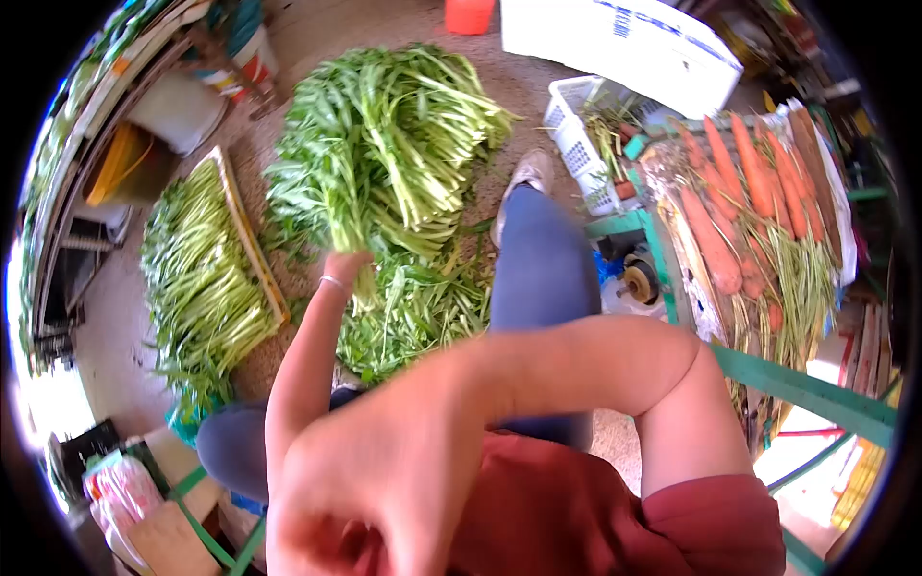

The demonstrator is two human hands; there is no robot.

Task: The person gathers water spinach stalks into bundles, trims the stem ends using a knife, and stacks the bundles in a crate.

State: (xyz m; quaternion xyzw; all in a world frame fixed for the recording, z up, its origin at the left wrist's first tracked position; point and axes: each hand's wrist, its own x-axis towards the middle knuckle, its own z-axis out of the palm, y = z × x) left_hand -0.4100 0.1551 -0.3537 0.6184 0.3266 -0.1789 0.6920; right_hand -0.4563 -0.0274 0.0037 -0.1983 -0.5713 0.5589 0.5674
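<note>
My left hand [348, 267] is closed round the stems of a bunch of leafy greens [348, 206], and a bracelet circles that wrist. The bunch lies over a large pile of greens [423, 125] on the ground. Close to the camera, my right hand [379, 470] is bent back in front of my chest, blurred. Its fingers curl at the lower edge, and what they hold, if anything, cannot be made out. Loose leaves [413, 312] lie below the large pile, between my legs.
At left, more greens [206, 278] lie beside a wooden-edged board [252, 245]. Carrots [711, 240] lie on a green-framed stand [807, 389] at right. Beyond my foot are a white basket [576, 144] and a white box [624, 43]. Buckets [178, 110] stand at upper left.
</note>
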